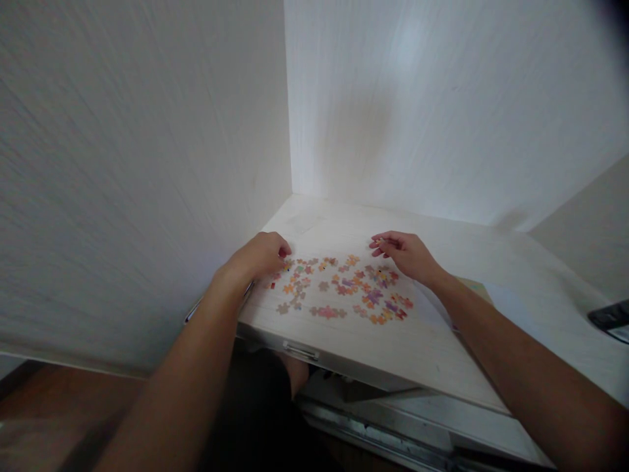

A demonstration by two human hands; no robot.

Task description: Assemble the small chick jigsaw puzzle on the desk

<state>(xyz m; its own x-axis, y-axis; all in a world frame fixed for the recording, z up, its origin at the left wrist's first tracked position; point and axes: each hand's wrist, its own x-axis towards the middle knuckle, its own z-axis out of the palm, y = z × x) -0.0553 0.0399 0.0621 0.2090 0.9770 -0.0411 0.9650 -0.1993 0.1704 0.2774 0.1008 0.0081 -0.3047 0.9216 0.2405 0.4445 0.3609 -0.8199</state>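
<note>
1. White panels (442,98) are standing behind and left of the desk, boxing in its corner.
2. White desk (319,219) is bearing the pieces flat, probably so that none are sliding.
3. Puzzle pieces (323,286) are lying between my hands near the desk's front edge, spread out, likely for easy seeing and reaching.
4. White sheet (430,307) is lying beside the pieces, partly under my right forearm.
5. My right hand (403,252) is hovering at the spread's far right, fingers loosely bent, thumb and fingertips almost meeting.
6. My left hand (263,254) is curling in at the spread's left edge; can't tell whether it's gripping anything.
7. Pinkish row of pieces (328,312) is sitting nearest me, seemingly joined.
8. Small piece (380,242): my right fingertips are apparently pinching it, lightly, probably because it's thin.
</note>
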